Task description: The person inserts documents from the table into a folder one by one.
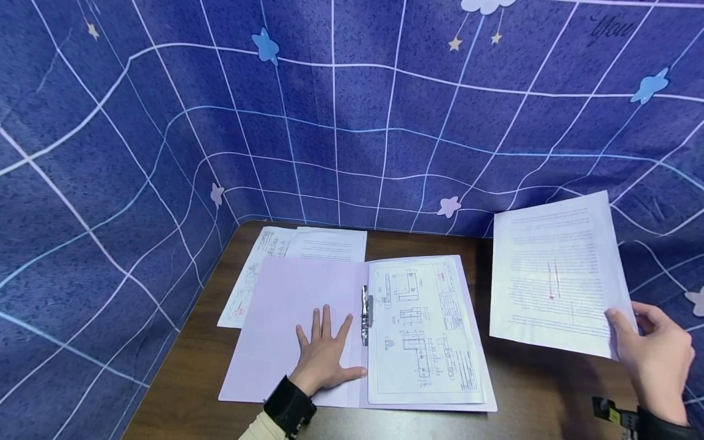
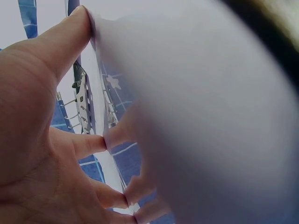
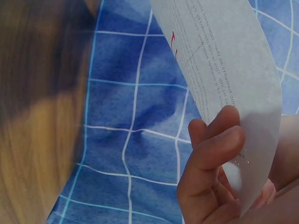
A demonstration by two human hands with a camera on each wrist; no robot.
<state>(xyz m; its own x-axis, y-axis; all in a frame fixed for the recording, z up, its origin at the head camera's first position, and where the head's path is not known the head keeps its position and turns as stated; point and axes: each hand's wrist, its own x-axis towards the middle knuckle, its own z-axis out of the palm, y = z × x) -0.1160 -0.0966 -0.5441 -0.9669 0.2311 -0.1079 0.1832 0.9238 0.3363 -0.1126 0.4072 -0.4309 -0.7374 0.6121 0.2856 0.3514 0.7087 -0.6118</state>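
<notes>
A lilac folder (image 1: 299,290) lies opened flat on the table. My left hand (image 1: 321,362) rests on its left inside cover, fingers spread. Just right of that hand is the folder's metal clip (image 1: 365,324), also visible in the left wrist view beyond the fingers. On the folder's right side lies a sheet with technical drawings (image 1: 440,318). Off to the right, my right hand (image 1: 657,357) pinches a printed sheet (image 1: 550,256) by its lower right corner, raised above the table. In the right wrist view that sheet (image 3: 238,60) bends, with red marks on its print.
Several loose printed papers (image 1: 330,242) lie behind and left of the folder, partly under its cover. The brown wooden table (image 1: 181,373) meets a blue curtain (image 1: 352,134) with grid lines and stars at the back and left.
</notes>
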